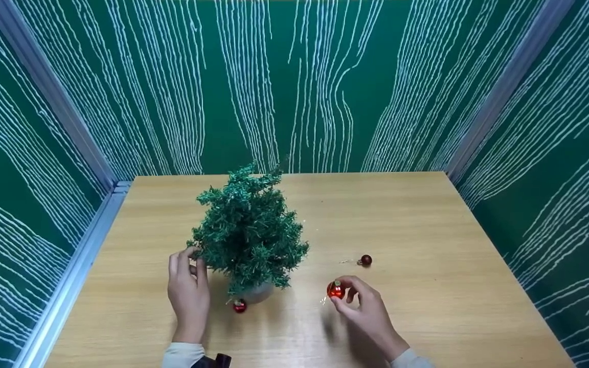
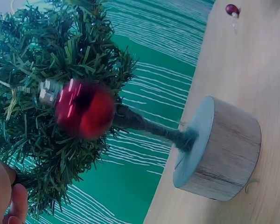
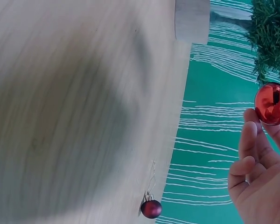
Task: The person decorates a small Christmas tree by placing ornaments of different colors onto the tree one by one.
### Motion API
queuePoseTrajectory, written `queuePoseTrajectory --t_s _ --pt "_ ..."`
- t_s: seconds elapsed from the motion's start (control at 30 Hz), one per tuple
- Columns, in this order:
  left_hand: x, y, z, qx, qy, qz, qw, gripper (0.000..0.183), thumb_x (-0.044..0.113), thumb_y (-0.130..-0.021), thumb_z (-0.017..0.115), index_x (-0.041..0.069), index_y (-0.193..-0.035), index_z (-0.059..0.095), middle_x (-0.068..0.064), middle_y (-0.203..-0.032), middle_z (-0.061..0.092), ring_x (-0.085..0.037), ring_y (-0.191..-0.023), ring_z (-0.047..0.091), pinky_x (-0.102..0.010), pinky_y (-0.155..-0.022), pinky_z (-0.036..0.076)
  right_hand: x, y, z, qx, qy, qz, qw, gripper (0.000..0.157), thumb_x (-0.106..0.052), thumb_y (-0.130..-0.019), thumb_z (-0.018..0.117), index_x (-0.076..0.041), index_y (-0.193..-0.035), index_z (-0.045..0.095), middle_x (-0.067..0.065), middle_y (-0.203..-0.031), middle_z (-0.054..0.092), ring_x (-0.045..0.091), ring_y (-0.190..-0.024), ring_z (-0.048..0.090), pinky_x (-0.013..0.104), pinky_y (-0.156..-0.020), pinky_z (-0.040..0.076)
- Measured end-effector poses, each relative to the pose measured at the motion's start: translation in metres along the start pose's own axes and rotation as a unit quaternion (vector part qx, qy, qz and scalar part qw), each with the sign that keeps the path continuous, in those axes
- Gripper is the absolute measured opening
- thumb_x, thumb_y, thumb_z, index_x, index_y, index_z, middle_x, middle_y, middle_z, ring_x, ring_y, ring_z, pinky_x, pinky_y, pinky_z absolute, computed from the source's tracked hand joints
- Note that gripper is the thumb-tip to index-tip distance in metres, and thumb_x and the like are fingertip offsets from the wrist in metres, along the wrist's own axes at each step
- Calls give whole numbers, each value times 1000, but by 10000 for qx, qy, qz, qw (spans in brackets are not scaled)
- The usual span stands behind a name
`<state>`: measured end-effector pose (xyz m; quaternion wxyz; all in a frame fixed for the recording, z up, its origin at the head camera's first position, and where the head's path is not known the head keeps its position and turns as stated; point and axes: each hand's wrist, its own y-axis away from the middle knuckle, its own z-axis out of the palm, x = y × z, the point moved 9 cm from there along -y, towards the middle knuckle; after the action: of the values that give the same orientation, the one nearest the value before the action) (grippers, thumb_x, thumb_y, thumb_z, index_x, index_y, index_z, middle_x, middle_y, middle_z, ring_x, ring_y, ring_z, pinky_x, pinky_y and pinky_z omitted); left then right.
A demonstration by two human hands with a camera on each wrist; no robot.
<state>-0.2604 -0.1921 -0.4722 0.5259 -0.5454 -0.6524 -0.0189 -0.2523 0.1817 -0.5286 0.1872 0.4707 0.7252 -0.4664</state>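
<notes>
A small artificial Christmas tree (image 1: 251, 230) stands upright on a round whitish wooden base (image 2: 228, 149). At its left side, my left hand (image 1: 188, 291) pinches the tip of a branch; in the left wrist view only part of the fingers (image 2: 17, 203) shows. My right hand (image 1: 368, 309), right of the tree and above the table, holds a shiny red bauble (image 1: 335, 290) between thumb and fingers. A thin string hangs from that bauble. Another red bauble (image 2: 86, 109) hangs at the tree's near side, its string running to the branches.
A dark red bauble (image 1: 366, 260) with a string loop lies on the wooden table (image 1: 402, 214), beyond my right hand. Green walls (image 1: 320, 102) with white wavy lines enclose the table at the back and sides. A black object (image 1: 218, 361) shows beside the left sleeve.
</notes>
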Motion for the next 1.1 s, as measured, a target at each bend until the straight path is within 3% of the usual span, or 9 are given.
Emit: queuePoseTrajectory --t_s 0.3,0.53,0.63,0.97,1.1 --pt "0 -5 2 -38 -12 20 10000 19 6 -96 60 8 -115 62 -6 -107 56 -11 -69 54 -29 -54 43 -8 0 4 87 -202 -77 9997 39 3 -72 82 -12 -104 68 -3 -93 70 20 -65 59 24 -57 48" --pt "1 -8 4 -105 4 -10 9999 19 6 -97 60 10 -115 61 -6 -104 55 -12 -69 53 -29 -56 42 -48 -7 -6 128 -257 -4 9996 34 9 -70 79 1 -100 67 7 -89 70 26 -64 58 17 -59 46" --pt "0 -7 4 -100 32 -59 9999 21 5 -96 60 10 -116 61 -5 -103 55 -11 -69 53 -29 -55 42 -51 -9 -6 78 -295 39 9995 34 9 -70 80 1 -101 68 7 -90 70 28 -65 58 16 -60 46" --pt "-7 1 -2 -94 228 -358 9991 23 6 -92 64 14 -114 64 -2 -100 56 -7 -64 49 -25 -52 39 -23 -5 7 131 -141 -99 9998 38 5 -70 82 -5 -104 68 2 -90 69 26 -64 58 30 -56 50" --pt "-7 6 -6 -17 279 -361 9990 26 3 -89 65 13 -114 65 -3 -104 58 -6 -64 49 -23 -52 39 -19 -4 9 101 -144 -226 9996 38 1 -72 83 -11 -104 68 -5 -91 68 19 -65 58 28 -57 50"
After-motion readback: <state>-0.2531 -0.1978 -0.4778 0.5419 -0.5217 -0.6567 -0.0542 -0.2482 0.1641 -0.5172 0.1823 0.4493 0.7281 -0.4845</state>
